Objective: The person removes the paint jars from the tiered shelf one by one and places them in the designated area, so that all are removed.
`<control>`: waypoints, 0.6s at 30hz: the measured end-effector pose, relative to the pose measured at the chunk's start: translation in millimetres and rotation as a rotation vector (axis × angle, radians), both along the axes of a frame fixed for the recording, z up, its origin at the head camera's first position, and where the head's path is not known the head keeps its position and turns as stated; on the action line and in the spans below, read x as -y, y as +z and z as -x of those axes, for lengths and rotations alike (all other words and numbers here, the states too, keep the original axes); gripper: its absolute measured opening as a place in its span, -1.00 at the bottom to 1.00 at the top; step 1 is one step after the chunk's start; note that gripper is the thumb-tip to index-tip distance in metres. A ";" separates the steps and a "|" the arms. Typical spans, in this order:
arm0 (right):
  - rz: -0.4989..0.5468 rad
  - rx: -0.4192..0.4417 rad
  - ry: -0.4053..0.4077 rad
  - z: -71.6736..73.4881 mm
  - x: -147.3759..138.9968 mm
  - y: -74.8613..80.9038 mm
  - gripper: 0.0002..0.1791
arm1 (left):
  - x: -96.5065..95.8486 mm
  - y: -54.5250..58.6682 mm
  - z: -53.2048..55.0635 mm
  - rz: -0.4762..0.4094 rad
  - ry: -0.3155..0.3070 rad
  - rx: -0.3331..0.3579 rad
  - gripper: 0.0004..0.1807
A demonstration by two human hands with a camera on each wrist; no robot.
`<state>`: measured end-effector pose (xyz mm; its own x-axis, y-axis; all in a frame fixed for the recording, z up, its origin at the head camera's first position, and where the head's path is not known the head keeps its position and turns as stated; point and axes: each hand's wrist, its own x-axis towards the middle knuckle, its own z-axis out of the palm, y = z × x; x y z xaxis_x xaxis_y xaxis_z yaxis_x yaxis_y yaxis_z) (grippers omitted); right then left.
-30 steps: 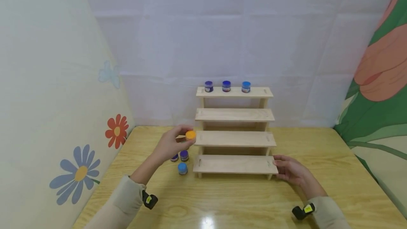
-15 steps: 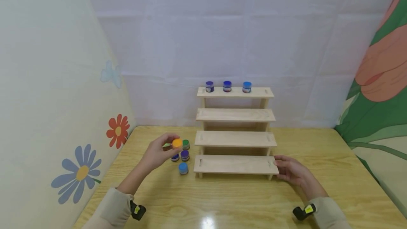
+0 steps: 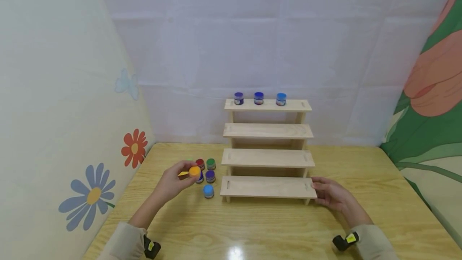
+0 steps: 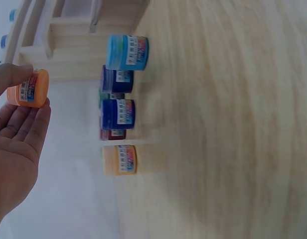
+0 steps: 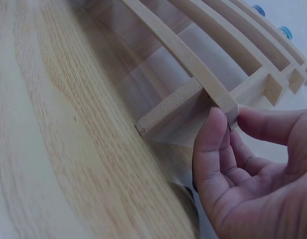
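- Left hand (image 3: pixel 173 180): fingers pinch the orange jar (image 3: pixel 195 171), aloft by the loose jars (image 3: pixel 210 176) on the tabletop (image 3: pixel 267 228).
- Right hand (image 3: pixel 333 194): fingers pinch the right end of the bottom shelf (image 3: pixel 267 186).
- Step in hand, seemingly: handling one jar while steadying the rack (image 3: pixel 267 157); three jars (image 3: pixel 258 98) stand on the top shelf (image 3: pixel 267 105).
- Next move likely calls for a firm left pinch, clear of neighbouring jars.

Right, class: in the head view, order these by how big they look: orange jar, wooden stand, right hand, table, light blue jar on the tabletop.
1. Table
2. Wooden stand
3. Right hand
4. Orange jar and light blue jar: too alike to rank; the orange one is partly hidden.
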<state>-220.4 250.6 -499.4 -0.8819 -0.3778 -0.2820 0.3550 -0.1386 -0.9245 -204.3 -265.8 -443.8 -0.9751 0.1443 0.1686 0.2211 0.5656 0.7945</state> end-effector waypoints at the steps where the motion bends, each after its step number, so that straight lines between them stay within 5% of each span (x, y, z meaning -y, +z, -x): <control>1: -0.004 -0.002 0.001 0.0 0.0 -0.1 -0.68 | 0.8 -2.1 -0.2 -0.002 -0.002 0.004 -0.51; 8: -0.027 0.000 -0.007 -0.5 1.3 0.3 -0.47 | 5.1 -11.7 -1.0 -0.015 -0.002 -0.005 -0.51; 18: 0.001 0.003 -0.011 -0.7 0.4 -0.7 -0.67 | 8.2 -22.6 -1.1 0.021 0.028 0.073 -0.53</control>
<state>-219.7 250.2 -500.1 -0.8852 -0.3680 -0.2845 0.3563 -0.1432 -0.9233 -203.2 -274.0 -466.4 -0.9883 0.1199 0.0938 0.1468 0.5871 0.7961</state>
